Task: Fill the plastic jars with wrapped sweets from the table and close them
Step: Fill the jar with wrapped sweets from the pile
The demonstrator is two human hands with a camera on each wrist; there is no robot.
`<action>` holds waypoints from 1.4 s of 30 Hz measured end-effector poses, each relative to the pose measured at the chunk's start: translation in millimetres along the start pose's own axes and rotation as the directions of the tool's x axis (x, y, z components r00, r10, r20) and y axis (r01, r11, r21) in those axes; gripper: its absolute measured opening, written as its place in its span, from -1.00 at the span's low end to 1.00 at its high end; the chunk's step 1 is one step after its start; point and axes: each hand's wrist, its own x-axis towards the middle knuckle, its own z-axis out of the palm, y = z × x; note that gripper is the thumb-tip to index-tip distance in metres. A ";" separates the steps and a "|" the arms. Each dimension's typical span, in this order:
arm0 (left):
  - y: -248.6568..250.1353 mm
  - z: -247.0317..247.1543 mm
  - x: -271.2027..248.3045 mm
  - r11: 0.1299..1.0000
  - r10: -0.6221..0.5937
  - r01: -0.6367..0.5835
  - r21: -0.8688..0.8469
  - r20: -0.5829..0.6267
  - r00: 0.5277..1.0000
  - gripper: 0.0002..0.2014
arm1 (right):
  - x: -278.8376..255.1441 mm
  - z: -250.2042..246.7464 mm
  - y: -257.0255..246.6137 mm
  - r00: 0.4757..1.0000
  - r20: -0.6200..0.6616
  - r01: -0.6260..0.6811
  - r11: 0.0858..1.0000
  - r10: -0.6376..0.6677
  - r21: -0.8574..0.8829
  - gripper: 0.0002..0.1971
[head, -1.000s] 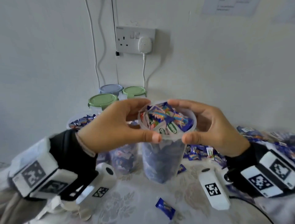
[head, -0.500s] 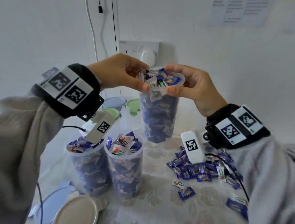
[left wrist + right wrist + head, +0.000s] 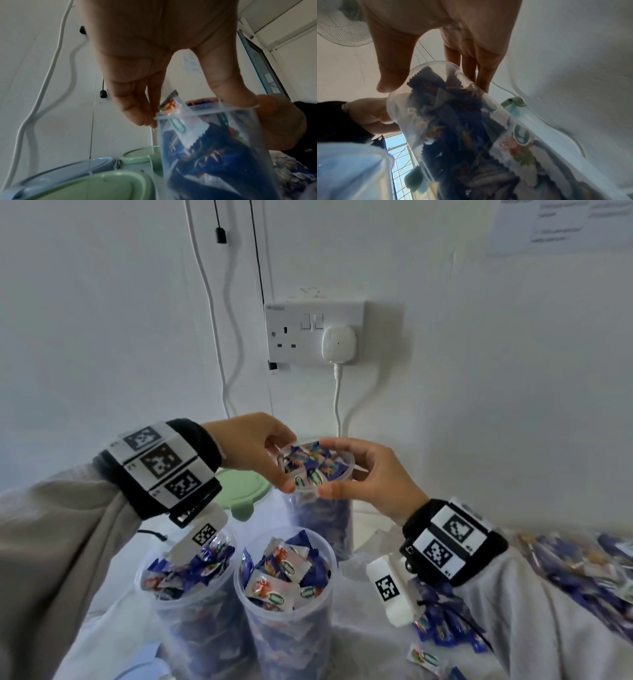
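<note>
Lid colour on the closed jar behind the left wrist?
Pale green lid, clearest in the head view.

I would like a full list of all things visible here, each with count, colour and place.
held jar: one, clear, full of sweets, no lid, at the back
open jars: two, clear, full, in front
lids: two green and one blue seen, behind the jars
loose sweets: many, mostly blue, on the table at right
socket: one, white, on the wall, white plug in it
cables: white and black, on the wall
left hand: grips the held jar's rim
right hand: grips the same rim
</note>
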 end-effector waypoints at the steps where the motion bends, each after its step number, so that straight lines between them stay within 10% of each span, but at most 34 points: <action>1: -2.2 1.7 2.4 1.000 -0.017 0.017 0.022 0.015 1.000 -0.23 | 0.1 1.5 4.8 1.000 0.009 -0.008 1.000 0.008 0.008 -0.44; 11: -3.2 22.8 17.5 0.944 -0.160 0.112 0.311 0.134 0.978 -0.19 | -4.9 16.1 41.7 0.998 0.033 -0.052 0.998 0.051 0.041 -0.45; 42: -5.4 25.3 13.2 0.921 -0.196 0.119 0.371 0.178 0.964 -0.16 | -22.8 23.0 68.8 0.998 0.048 -0.043 0.989 0.037 0.143 -0.47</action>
